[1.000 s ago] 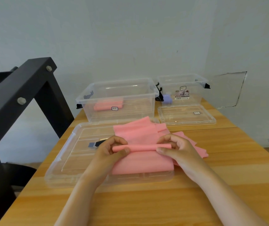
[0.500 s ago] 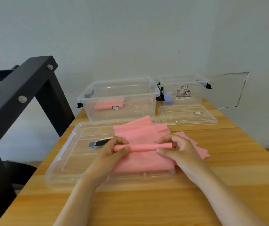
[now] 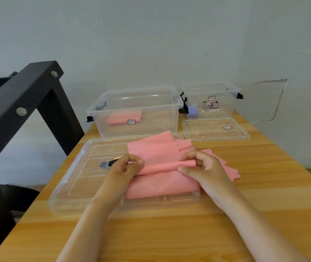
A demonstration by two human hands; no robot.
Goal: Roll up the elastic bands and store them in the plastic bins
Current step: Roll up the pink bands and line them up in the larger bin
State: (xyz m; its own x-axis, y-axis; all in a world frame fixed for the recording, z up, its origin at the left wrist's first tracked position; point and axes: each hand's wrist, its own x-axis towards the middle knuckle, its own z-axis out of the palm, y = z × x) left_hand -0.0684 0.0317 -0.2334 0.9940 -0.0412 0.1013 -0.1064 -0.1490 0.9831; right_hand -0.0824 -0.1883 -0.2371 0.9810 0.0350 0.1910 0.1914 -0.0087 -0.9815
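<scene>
A pink band [image 3: 156,148] lies spread across the big lid [image 3: 71,186], which sits flat on the wooden counter [image 3: 169,233] in front of the person. The near part of the band is wound into a slim tube running left to right, and both hands hold it. The left hand [image 3: 124,169] has its grip closed on the tube's left end, fingers curled over the top. The right hand [image 3: 203,169] has its grip closed on the right end, thumb [image 3: 184,170] under the tube and fingers curled above it, with the tube's tip showing between them. Flat pink sheet lies on both sides of the tube, toward the person and away from them. More loose bands [image 3: 232,172], also pink, spill off the lid's right edge onto the counter. A black label [image 3: 106,164] shows on the lid just left of the left hand. Behind the lid stands the big bin [image 3: 137,95], clear and open, with a pink roll [image 3: 124,117] lying inside on its left side. To its right stands the small bin [image 3: 211,87], also open, with a purple roll [image 3: 193,111] in its left corner, and the small lid [image 3: 215,137] lies flat in front of it. A black frame [image 3: 18,103] stands at the counter's left, against a pale wall [image 3: 150,44].
</scene>
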